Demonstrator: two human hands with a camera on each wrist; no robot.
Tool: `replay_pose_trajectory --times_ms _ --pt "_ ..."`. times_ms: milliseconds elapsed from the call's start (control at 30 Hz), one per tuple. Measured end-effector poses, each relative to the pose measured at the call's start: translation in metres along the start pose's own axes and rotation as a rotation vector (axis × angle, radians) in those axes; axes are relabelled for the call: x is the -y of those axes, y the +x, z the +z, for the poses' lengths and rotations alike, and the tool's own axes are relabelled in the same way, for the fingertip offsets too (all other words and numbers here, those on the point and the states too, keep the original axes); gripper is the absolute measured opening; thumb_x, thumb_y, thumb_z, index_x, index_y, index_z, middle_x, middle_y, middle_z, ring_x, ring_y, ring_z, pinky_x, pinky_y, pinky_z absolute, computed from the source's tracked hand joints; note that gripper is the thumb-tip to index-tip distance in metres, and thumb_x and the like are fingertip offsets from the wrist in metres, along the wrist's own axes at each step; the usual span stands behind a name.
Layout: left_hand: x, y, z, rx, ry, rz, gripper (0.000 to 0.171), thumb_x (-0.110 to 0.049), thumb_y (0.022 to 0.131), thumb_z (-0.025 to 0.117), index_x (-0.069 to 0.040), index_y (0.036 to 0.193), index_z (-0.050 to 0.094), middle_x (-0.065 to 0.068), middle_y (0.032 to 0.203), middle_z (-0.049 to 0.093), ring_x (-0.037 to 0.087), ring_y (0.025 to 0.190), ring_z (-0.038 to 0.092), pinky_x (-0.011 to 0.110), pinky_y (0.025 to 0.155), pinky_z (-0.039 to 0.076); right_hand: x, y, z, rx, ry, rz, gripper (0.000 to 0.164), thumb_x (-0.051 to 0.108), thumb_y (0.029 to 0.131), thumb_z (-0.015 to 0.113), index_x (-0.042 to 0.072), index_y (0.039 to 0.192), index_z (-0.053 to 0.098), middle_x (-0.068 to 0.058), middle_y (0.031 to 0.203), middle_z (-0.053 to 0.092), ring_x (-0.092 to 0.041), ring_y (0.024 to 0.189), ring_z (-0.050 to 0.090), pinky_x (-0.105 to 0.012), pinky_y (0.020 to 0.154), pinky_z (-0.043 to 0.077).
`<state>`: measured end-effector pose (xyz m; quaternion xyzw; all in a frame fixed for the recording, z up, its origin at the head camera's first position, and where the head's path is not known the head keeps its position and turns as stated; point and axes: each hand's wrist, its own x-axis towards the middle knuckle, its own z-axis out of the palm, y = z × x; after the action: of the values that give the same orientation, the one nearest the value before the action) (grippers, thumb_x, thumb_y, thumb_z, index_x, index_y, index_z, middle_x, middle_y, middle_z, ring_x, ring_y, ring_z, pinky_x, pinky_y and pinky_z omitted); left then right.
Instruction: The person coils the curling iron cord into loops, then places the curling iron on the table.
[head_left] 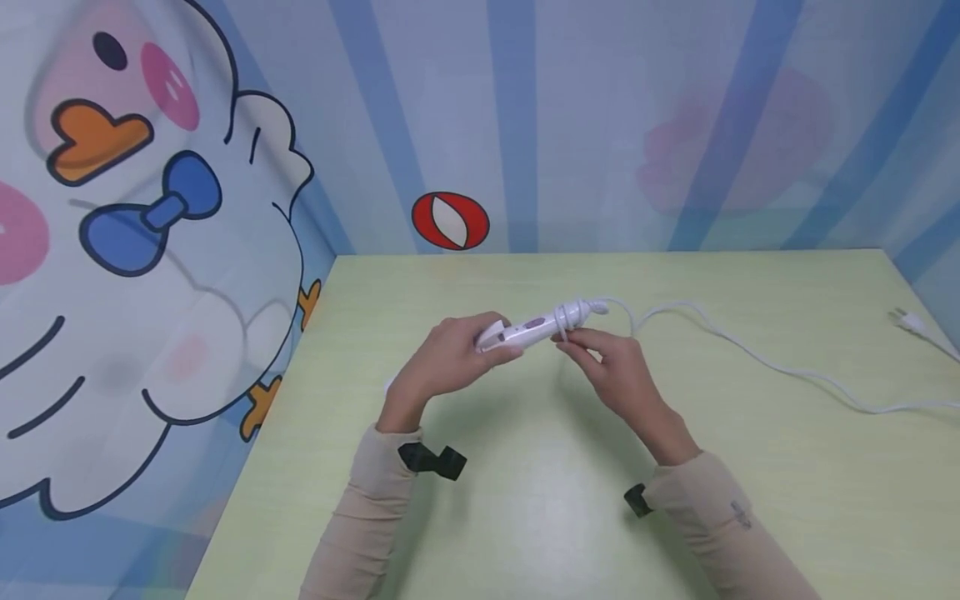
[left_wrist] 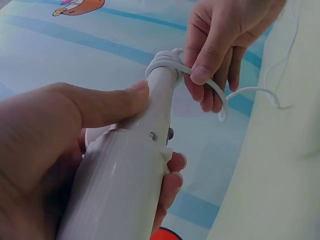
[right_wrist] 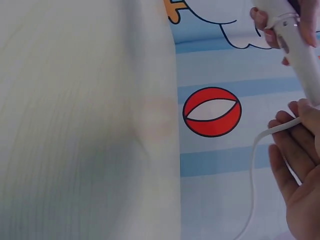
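A white curling iron is held above the table, tilted with its cord end up to the right. My left hand grips it around the middle, thumb along its near side. In the left wrist view, the thick part of the curling iron lies in the palm. Several turns of white cord circle the handle near its end. My right hand pinches the cord between thumb and fingers, right beside the handle. The right wrist view shows cord hanging from those fingers.
The rest of the cord runs in a loose wave across the table to the right edge. A white two-pin plug lies at the far right. A wall covering with cartoon prints stands behind the table and on the left.
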<state>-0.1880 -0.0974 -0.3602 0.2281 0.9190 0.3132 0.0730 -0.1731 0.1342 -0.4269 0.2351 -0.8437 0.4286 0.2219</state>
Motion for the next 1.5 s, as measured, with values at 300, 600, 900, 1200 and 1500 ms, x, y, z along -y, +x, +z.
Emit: replay_pose_trajectory --times_ms 300,600,900,1200,1500 --pt "-0.005 -0.007 -0.009 0.085 -0.147 0.058 0.023 -0.038 0.087 0.062 -0.021 0.103 0.06 -0.001 0.082 0.059 0.016 0.066 0.056 0.031 0.058 0.047 -0.007 -0.002 0.002 -0.061 -0.025 -0.151 0.02 0.003 0.073 0.074 0.007 0.092 0.072 -0.004 0.088 0.071 -0.01 0.077 0.063 -0.028 0.066 0.049" --pt "-0.005 -0.017 -0.017 0.172 -0.175 0.108 0.019 -0.037 0.085 0.064 -0.026 0.1 0.06 -0.004 0.083 0.06 0.014 0.068 0.057 0.032 0.061 0.048 -0.015 -0.003 -0.002 -0.017 -0.068 -0.205 0.024 0.005 0.073 0.074 0.009 0.097 0.071 -0.004 0.096 0.069 -0.016 0.081 0.064 -0.033 0.066 0.048" --pt "-0.017 -0.026 -0.021 0.283 -0.079 0.147 0.023 -0.039 0.084 0.065 -0.025 0.103 0.061 -0.008 0.084 0.06 0.01 0.07 0.056 0.028 0.061 0.048 -0.021 0.006 -0.022 0.151 -0.042 -0.23 0.036 -0.002 0.08 0.067 0.011 0.113 0.065 -0.003 0.108 0.067 -0.015 0.093 0.065 -0.035 0.078 0.051" --pt "-0.03 -0.032 -0.02 0.325 0.058 0.177 0.024 -0.038 0.085 0.064 -0.022 0.102 0.061 -0.01 0.078 0.058 0.008 0.066 0.053 0.025 0.06 0.043 -0.013 0.029 -0.042 0.292 -0.133 -0.235 0.026 0.011 0.083 0.066 0.01 0.11 0.067 -0.001 0.106 0.067 -0.016 0.096 0.064 -0.035 0.079 0.05" --pt "-0.037 -0.028 -0.002 0.321 0.21 0.058 0.024 -0.038 0.084 0.065 -0.021 0.098 0.058 -0.007 0.077 0.057 0.009 0.064 0.052 0.025 0.059 0.042 0.006 0.041 -0.052 0.278 -0.302 -0.288 0.02 0.016 0.082 0.069 0.013 0.102 0.071 0.003 0.097 0.069 -0.012 0.08 0.066 -0.035 0.073 0.05"
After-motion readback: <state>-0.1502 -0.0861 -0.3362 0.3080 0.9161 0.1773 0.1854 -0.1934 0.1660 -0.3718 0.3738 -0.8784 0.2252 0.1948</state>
